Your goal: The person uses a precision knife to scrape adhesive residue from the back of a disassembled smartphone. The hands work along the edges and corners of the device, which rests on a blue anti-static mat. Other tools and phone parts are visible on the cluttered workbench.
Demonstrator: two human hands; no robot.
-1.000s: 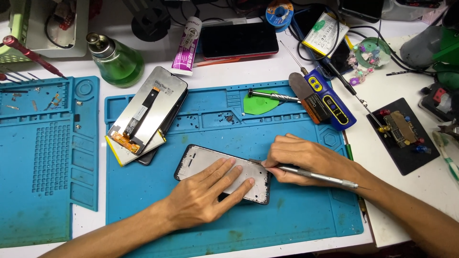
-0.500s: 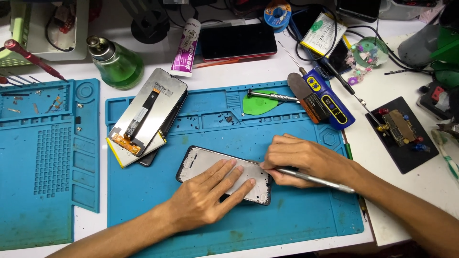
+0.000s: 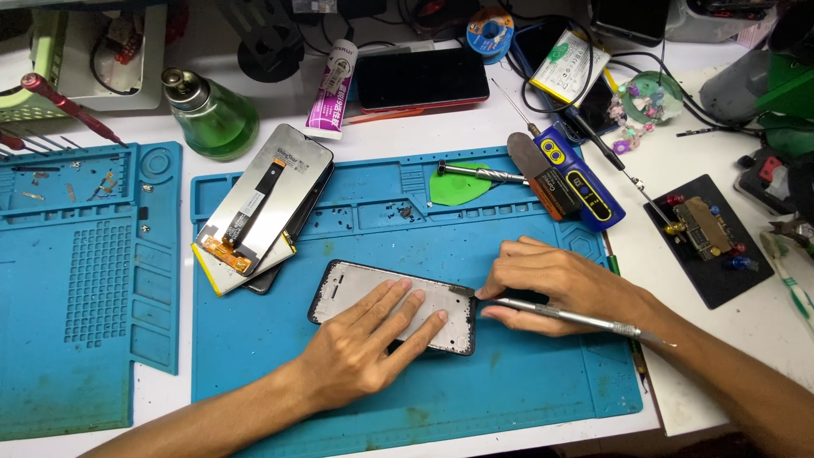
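A white bench (image 3: 475, 127) carries two blue mats (image 3: 526, 399), side by side. Straight on the white top sit a green bottle (image 3: 212, 114), a glue tube (image 3: 332, 89), a dark phone (image 3: 421, 78) and a black pad (image 3: 708, 242).

Single view, head-mounted, looking steeply down and forward over the desk (image 3: 475, 127). Close range: both forearms enter from the bottom edge, hands near frame centre. Blue mat (image 3: 356, 399) fills the middle, a second blue mat (image 3: 76, 339) is cut off at left, clutter runs along the top edge. No second view, so no overlap.
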